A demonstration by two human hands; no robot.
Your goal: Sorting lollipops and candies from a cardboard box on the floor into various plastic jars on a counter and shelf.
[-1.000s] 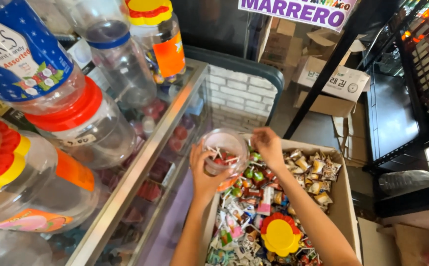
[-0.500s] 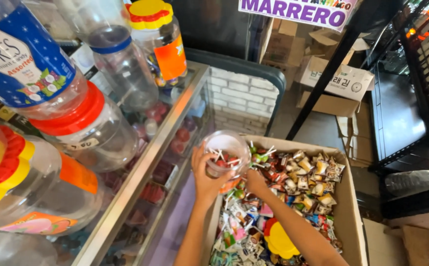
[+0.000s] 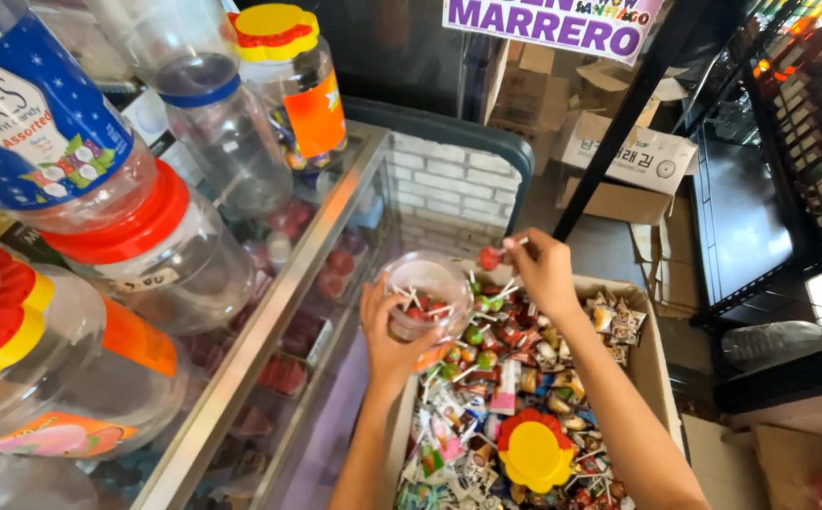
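My left hand (image 3: 387, 331) grips a clear plastic jar (image 3: 427, 293) from below, tilted with its mouth toward me; a few lollipops lie inside. My right hand (image 3: 543, 269) hovers just right of the jar's rim and pinches a red lollipop (image 3: 492, 257) by its white stick. Both hands are over a cardboard box (image 3: 658, 354) full of loose lollipops and wrapped sweets (image 3: 515, 378). A yellow and red lid (image 3: 533, 450) lies on the sweets near me.
A glass display counter (image 3: 279, 321) runs along the left, with several big plastic candy jars (image 3: 184, 255) on top. Cardboard boxes (image 3: 623, 161) stand beyond a black slanted post (image 3: 618, 132). A dark shelf rack (image 3: 798, 113) fills the right.
My right hand dipped into the sweets in the box and has come back up beside the jar's rim, now holding a red lollipop. The jar stays in my left hand.
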